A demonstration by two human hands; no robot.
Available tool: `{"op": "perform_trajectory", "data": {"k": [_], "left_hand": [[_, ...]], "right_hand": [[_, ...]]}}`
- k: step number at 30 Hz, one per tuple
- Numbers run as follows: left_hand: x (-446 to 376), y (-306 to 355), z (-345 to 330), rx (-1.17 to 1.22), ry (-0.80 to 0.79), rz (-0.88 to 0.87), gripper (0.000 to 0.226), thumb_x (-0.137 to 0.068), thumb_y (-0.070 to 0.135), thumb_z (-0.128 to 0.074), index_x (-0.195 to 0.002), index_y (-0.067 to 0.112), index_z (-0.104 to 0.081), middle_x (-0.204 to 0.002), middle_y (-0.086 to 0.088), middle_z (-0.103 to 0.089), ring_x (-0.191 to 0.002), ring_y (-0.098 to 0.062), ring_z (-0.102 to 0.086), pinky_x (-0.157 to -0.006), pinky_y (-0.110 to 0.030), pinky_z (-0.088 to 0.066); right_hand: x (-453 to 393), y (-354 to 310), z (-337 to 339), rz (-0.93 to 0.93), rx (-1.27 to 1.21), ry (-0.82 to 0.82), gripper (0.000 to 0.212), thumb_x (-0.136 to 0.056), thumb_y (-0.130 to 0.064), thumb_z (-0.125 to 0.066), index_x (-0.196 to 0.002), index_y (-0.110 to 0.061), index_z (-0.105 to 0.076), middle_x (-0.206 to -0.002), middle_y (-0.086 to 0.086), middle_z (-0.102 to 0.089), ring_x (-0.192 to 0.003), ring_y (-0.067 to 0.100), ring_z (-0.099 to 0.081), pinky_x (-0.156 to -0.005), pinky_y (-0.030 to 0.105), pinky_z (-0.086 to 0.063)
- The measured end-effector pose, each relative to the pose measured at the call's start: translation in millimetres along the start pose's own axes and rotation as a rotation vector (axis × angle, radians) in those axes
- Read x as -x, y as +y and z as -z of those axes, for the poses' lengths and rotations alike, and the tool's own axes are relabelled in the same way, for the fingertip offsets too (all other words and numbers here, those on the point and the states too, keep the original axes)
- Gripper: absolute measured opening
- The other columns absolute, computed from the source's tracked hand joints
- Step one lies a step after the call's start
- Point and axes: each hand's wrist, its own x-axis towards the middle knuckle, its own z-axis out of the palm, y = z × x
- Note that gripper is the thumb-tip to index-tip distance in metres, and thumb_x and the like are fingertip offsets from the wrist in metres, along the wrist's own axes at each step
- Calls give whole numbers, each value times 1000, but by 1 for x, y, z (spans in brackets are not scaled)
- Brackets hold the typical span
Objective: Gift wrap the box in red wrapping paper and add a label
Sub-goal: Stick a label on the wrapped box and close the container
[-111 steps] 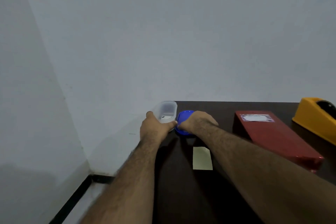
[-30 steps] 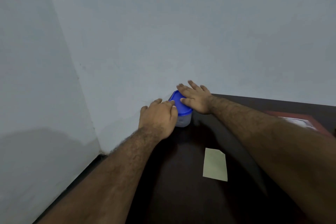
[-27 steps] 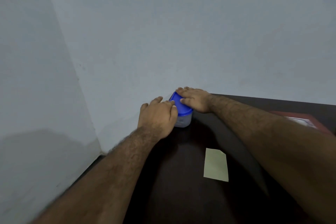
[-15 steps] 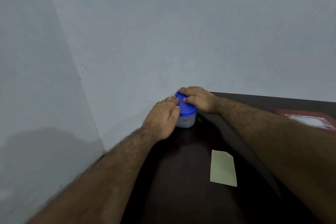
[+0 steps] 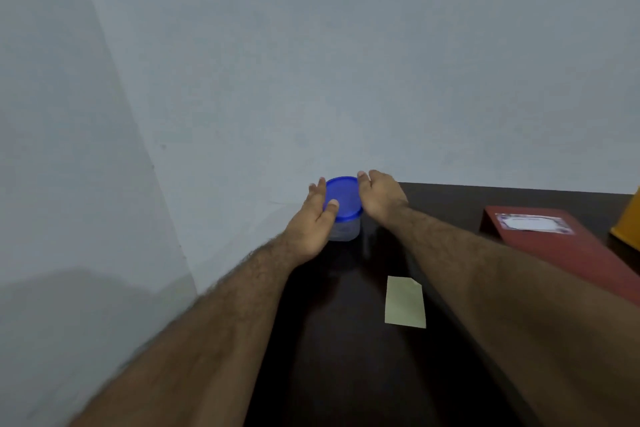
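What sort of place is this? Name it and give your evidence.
Probably a home or office desk pushed into a bare corner: a dark table against plain grey walls, bearing a wrapped red box and a yellow tape dispenser.

light here is dim and flat from my seat — a cool, bluish cast over the wall (image 5: pixel 346 62), no hard glare. a broad soft shadow sits low on the left wall. the dark table (image 5: pixel 346 374) swallows detail and goes near black between the forearms. the red box (image 5: pixel 561 246) carries a faint sheen on its label (image 5: pixel 531 222). i see wide-angle stretch at the edges — the forearms balloon toward the bottom corners. the lower left is smeared and the whole frame looks soft and compressed.
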Motion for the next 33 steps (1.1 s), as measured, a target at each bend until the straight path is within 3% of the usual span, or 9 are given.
{"op": "perform_trajectory", "data": {"k": [3,5,7,10,17,23,27,30,33], "left_hand": [[-4,9,4,167,114,138,59,-114,43,-40,-167,17,-33,-172,1,-34,-159,-20,-32,-126,-34,-25],[-11,9,9,267,184,224,31,-107,33,-56,-119,11,-74,-120,-5,-72,-113,-26,-68,-97,-36,-53],[-15,6,11,380,219,287,20,-92,25,-69,-81,9,-75,-85,-10,-74,-83,-29,-73,-79,-41,-64],[-21,0,8,352,229,318,15,-76,18,-69,-67,7,-72,-72,-11,-69,-74,-32,-72,-76,-44,-66],[-71,-5,7,367,224,412,16,-76,14,-71,-86,4,-78,-91,-16,-78,-87,-32,-78,-80,-51,-68],[-90,2,11,311,209,427,16,-92,12,-66,-102,3,-74,-105,-14,-75,-91,-30,-74,-86,-42,-65],[-67,19,12,232,197,341,53,-103,18,-54,-156,14,-52,-161,-7,-50,-144,-28,-51,-118,-42,-46],[-48,42,8,157,248,203,34,-104,15,-52,-134,19,-67,-145,-7,-59,-134,-23,-55,-111,-32,-44],[-26,66,-7,145,256,122,44,-101,17,-57,-144,15,-64,-147,-3,-63,-133,-22,-59,-107,-25,-43]], "right_hand": [[10,-12,5,-174,-185,115,47,-111,-38,-37,-126,-3,-64,-128,14,-67,-118,34,-63,-89,32,-44],[17,-14,6,-300,-290,140,39,-103,-35,-54,-122,-4,-69,-122,12,-71,-109,32,-68,-89,31,-53],[25,-18,6,-362,-348,116,32,-89,-32,-74,-109,-6,-73,-105,10,-75,-93,29,-73,-84,37,-62],[27,-18,0,-350,-246,60,38,-73,-30,-92,-104,-11,-78,-98,6,-77,-89,25,-75,-83,40,-65],[-4,-17,-8,-427,-313,76,45,-70,-30,-97,-105,-8,-77,-94,8,-77,-83,26,-76,-78,40,-66],[-22,-11,-13,-335,-382,43,36,-92,-29,-81,-123,-11,-74,-122,5,-74,-108,24,-72,-100,36,-58],[-6,-9,3,-288,-278,47,35,-102,-34,-66,-122,-6,-74,-116,10,-75,-102,27,-70,-87,31,-58],[11,-9,38,-169,-146,64,24,-101,-24,-65,-110,-7,-79,-115,10,-76,-109,28,-70,-95,34,-58],[37,-6,87,-66,-16,55,20,-99,-22,-68,-112,-12,-79,-121,7,-75,-116,26,-68,-101,34,-55]]}}
